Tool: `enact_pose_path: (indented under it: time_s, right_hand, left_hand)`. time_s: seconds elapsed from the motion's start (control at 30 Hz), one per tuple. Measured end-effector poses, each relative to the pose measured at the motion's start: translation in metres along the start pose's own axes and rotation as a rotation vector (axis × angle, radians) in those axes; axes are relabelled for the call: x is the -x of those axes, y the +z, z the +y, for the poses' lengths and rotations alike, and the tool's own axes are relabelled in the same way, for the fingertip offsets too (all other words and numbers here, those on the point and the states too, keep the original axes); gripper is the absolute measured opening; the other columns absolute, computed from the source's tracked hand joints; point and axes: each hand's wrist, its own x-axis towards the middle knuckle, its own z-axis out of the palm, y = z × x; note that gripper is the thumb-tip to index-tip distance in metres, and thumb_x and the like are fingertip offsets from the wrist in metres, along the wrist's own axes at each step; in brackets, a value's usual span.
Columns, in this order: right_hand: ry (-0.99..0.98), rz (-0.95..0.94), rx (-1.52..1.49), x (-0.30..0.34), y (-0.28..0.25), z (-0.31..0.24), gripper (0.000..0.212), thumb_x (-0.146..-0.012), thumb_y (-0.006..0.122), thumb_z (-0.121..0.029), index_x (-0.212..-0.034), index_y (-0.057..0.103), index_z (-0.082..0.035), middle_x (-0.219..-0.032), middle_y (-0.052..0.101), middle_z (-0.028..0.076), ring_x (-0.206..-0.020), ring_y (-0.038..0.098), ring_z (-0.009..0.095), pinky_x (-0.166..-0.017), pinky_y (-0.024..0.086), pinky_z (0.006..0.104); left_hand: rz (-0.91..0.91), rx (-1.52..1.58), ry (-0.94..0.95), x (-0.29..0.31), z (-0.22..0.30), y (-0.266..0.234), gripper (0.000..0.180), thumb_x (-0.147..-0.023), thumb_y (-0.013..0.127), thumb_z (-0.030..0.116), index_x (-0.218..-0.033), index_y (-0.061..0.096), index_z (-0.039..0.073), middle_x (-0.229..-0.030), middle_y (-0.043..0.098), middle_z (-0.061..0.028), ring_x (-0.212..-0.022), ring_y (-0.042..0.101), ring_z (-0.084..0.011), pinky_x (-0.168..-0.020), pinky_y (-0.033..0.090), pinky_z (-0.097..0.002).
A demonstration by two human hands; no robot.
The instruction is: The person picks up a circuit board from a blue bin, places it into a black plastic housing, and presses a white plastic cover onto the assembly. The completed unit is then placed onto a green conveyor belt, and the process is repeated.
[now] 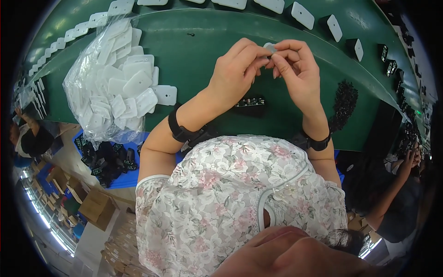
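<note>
Over the green work table, my left hand and my right hand meet with bent, pinching fingers. Between their fingertips shows a small pale, whitish piece, partly covered by the fingers, so its kind cannot be made out. Just below the hands lies a black housing with a circuit board in its top. To the right of my right hand is a heap of small black parts. A clear plastic bag of white rounded plates spreads out on the left, some plates spilling from its opening.
A curved row of black units with white covers runs along the table's far side. Black housings fill a blue bin below the table's left edge. Cardboard boxes stand on the floor. Other people sit at both sides.
</note>
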Motion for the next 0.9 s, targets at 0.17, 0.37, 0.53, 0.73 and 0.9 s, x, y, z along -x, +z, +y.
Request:
enact_pose_path:
  time_s: [0.17, 0.37, 0.53, 0.73, 0.9]
  right_hand:
    - [-0.07, 0.061, 0.346, 0.0, -0.001, -0.008, 0.012, -0.087, 0.063, -0.002, -0.099, 0.059, 0.001, -0.087, 0.063, 0.004, -0.073, 0.056, 0.009, -0.067, 0.045, 0.0206]
    - [-0.155, 0.077, 0.478, 0.0, -0.001, -0.012, 0.007, -0.083, 0.067, -0.002, -0.087, 0.063, 0.0, -0.084, 0.059, 0.003, -0.07, 0.051, 0.009, -0.063, 0.04, 0.0216]
    - [-0.261, 0.122, 0.589, -0.003, 0.001, -0.003, 0.009, -0.081, 0.07, -0.004, -0.085, 0.063, 0.0, -0.081, 0.057, 0.002, -0.067, 0.048, 0.008, -0.058, 0.036, 0.0215]
    - [-0.203, 0.191, 0.567, 0.0, 0.004, 0.003, 0.007, -0.081, 0.07, -0.004, -0.084, 0.063, -0.002, -0.081, 0.057, 0.0, -0.067, 0.046, 0.005, -0.057, 0.033, 0.0189]
    - [0.053, 0.15, 0.142, 0.003, 0.005, 0.014, 0.006, -0.086, 0.068, -0.006, -0.089, 0.063, -0.003, -0.081, 0.056, -0.003, -0.069, 0.045, 0.003, -0.06, 0.033, 0.017]
  left_hand:
    - [0.006, 0.032, 0.005, 0.001, -0.009, -0.001, 0.014, -0.086, 0.058, -0.007, -0.097, 0.064, 0.0, -0.089, 0.058, -0.0086, -0.062, 0.061, -0.0119, -0.048, 0.047, -0.0216]
    - [0.099, 0.416, -0.284, 0.006, -0.004, 0.007, 0.019, -0.088, 0.056, -0.007, -0.107, 0.055, -0.005, -0.091, 0.055, -0.0101, -0.066, 0.064, -0.0155, -0.056, 0.053, -0.0258]
    - [-0.005, 0.55, -0.492, 0.002, -0.008, 0.0, 0.023, -0.092, 0.053, -0.002, -0.114, 0.05, -0.008, -0.094, 0.06, -0.0135, -0.078, 0.066, -0.0174, -0.073, 0.055, -0.0288]
    - [-0.087, 0.582, -0.528, 0.006, -0.009, -0.003, 0.016, -0.093, 0.053, 0.0, -0.108, 0.054, -0.006, -0.097, 0.063, -0.0131, -0.084, 0.065, -0.0171, -0.076, 0.054, -0.0282]
    - [-0.035, 0.483, -0.305, 0.009, -0.013, 0.001, 0.011, -0.091, 0.056, -0.001, -0.102, 0.056, -0.004, -0.101, 0.058, -0.0097, -0.08, 0.063, -0.0157, -0.071, 0.054, -0.0252]
